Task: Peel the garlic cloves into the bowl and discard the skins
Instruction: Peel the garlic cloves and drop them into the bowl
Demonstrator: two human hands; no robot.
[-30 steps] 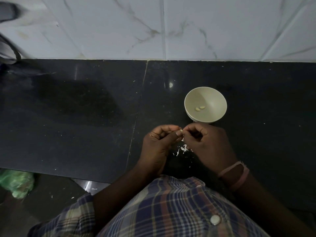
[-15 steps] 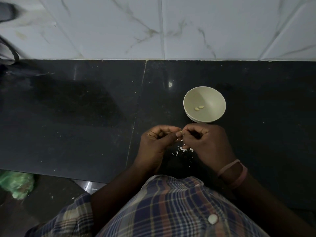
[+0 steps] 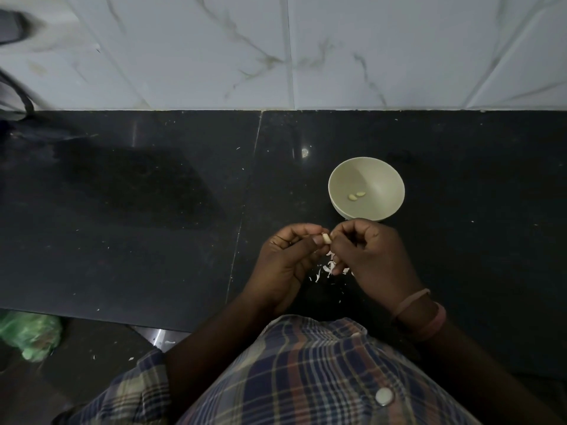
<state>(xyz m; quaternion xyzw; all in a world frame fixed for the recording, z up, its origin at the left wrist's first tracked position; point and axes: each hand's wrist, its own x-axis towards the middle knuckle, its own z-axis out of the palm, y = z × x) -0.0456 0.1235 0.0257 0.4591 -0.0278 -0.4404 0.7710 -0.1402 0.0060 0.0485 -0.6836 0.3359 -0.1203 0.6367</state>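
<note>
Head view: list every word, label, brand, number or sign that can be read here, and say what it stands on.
None: no readable text appears anywhere in this view.
The bowl is plain, with no print or mark.
The wall tiles show only veining, and the black counter only specks.
The plaid shirt and its button carry no lettering.
The wristbands show none.
The green bag is too blurred to tell.

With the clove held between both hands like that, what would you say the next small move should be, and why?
Probably carry the garlic clove forward and drop it into the bowl. It looks pale and bare, pinched in the left hand with the right hand at its tip; two peeled cloves already lie inside, and skins lie on the counter below. Any remaining skin is too small to tell.
</note>
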